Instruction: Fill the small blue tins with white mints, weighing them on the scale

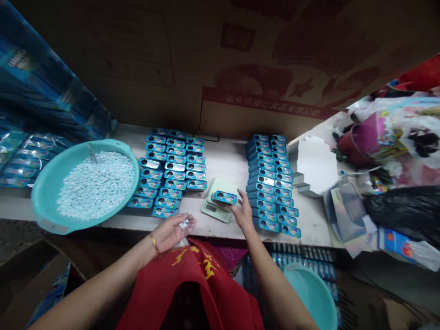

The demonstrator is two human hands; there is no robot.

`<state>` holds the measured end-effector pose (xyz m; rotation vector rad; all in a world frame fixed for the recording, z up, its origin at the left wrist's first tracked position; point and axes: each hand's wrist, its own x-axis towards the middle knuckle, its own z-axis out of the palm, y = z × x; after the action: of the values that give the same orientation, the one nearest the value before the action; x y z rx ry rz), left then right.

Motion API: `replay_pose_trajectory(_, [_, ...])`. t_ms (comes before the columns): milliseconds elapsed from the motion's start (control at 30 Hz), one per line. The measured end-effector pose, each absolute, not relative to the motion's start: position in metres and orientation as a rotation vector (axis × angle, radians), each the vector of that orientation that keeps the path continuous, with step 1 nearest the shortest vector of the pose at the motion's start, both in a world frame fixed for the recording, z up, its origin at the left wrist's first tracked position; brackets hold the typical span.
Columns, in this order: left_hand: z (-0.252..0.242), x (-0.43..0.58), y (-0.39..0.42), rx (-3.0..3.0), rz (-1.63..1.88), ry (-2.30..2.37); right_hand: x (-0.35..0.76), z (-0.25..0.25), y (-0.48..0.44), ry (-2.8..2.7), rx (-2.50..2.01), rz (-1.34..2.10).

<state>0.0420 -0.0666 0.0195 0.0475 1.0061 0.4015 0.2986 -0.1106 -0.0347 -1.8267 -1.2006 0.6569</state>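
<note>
The person's left hand (173,232) is cupped palm-up at the near edge of the bench, with a small pinch of pale round mints (184,224) resting in it; a gold bangle (153,243) circles the wrist. The right hand (242,211) is open, its fingers spread just beside a blue tin (224,197) that lies on a digital scale (212,210). A red apron (192,275) fills the near foreground, and a teal basin (309,293) sits low on the right. Along the white bench (220,160), a larger teal basin (44,201) holds a heap of mints, flanked by ranks of blue tins (168,174) and (271,183). Plastic bags (402,211) crowd the right, and a printed carton wall (264,59) closes the far side.
</note>
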Motion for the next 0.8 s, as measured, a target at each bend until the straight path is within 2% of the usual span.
replay_pose_trajectory(67, [0.017,0.047,-0.060,0.031,0.437,0.994,0.303,-0.046,-0.102,-1.325,-1.765,0.777])
replay_pose_trajectory(133, [0.013,0.054,-0.054,0.000,0.461,0.979,0.297,-0.040,-0.097,-1.465,-1.736,0.749])
replay_pose_trajectory(333, [0.003,0.085,-0.043,-0.111,0.544,0.843,0.254,0.041,-0.102,-2.137,-1.728,0.211])
replay_pose_trajectory(467, [-0.002,0.100,-0.038,-0.105,0.545,0.763,0.232,0.071,-0.105,-2.462,-1.531,-0.031])
replay_pose_trajectory(800, [-0.002,0.106,-0.035,-0.091,0.473,0.782,0.222,0.079,-0.115,-2.477,-1.451,-0.168])
